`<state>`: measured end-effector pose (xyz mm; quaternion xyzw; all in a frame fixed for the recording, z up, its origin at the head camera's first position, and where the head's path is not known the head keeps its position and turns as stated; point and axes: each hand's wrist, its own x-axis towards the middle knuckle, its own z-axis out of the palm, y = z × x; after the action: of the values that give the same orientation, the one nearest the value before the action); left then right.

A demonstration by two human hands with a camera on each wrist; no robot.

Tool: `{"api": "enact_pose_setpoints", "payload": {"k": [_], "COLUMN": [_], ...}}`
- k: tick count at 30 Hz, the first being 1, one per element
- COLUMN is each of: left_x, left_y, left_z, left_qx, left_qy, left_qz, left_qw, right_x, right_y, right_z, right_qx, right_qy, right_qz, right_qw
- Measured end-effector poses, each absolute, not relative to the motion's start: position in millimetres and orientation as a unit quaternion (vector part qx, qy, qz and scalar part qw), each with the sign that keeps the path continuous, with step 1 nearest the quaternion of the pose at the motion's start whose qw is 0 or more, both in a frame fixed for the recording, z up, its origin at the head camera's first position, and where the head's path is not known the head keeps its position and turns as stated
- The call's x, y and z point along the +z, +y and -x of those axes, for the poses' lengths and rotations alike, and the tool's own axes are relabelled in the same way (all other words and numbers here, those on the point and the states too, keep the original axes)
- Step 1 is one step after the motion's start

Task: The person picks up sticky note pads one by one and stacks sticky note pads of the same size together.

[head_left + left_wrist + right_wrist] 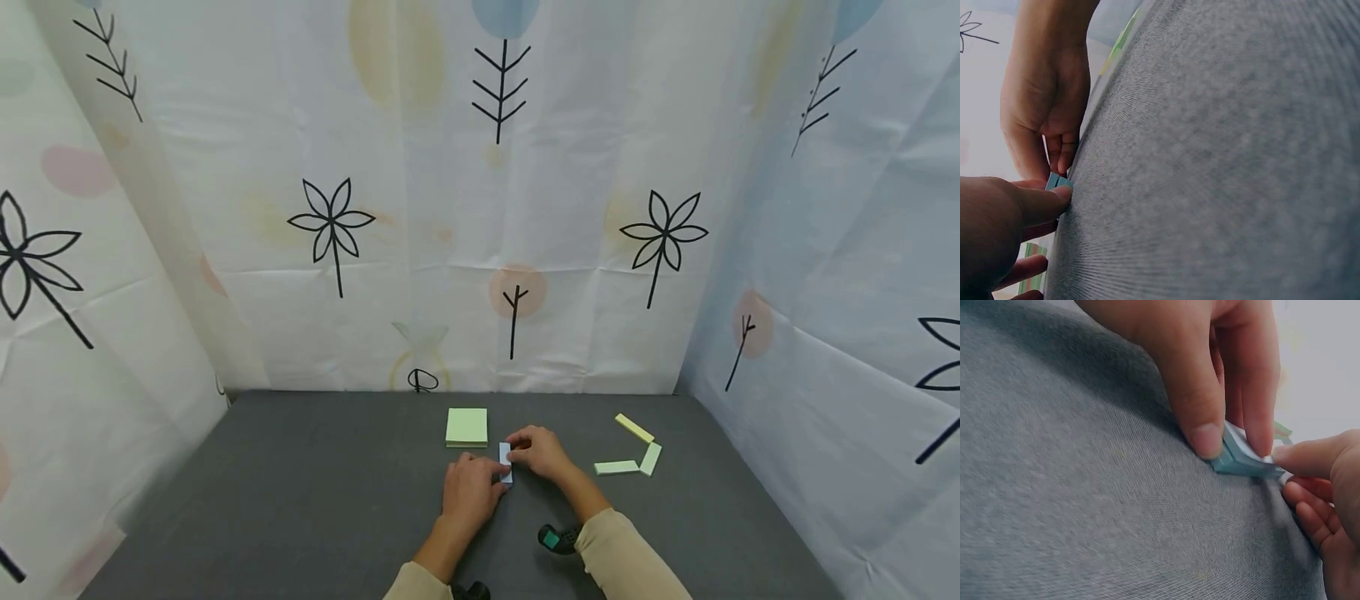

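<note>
Table (337,500), dark grey, finely textured, extending to either side of the hands. Directly upon it: a square light-green pad (467,425), just beyond the left hand (472,493); a narrow blue pad (505,452), pinched at the surface between the left hand and the right hand (542,452); and, to the right of the right hand and apart from it, a first green strip (617,467), a second green strip (651,459) and a yellow strip (634,428), set end to end in a bent line
</note>
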<state>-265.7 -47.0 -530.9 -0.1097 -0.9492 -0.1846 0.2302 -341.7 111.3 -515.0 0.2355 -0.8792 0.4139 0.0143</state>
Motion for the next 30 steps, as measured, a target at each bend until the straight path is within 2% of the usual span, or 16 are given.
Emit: {"api": "enact_pose_setpoints", "payload": {"k": [9, 16, 21, 30], "left_x": [-531, -533, -534, -537], "left_y": [-48, -48, -48, -48], "left_z": [266, 267, 267, 267], "left_qx": [-0.186, -0.176, -0.176, -0.178], "left_qy": [-0.949, -0.949, -0.948, -0.947], "left_qz": [0.106, 0.106, 0.108, 0.112], "left_qw": [0.23, 0.239, 0.244, 0.244], "right_x": [-511, -513, -513, -516], "right_y": [115, 127, 139, 161], "right_z": [330, 313, 298, 275], "right_qx": [0.423, 0.394, 0.375, 0.328], "right_qy": [-0.872, -0.877, -0.887, -0.919], "right_qz": [-0.243, -0.246, -0.211, -0.132], "right_qw": [0.052, 0.122, 0.169, 0.172]}}
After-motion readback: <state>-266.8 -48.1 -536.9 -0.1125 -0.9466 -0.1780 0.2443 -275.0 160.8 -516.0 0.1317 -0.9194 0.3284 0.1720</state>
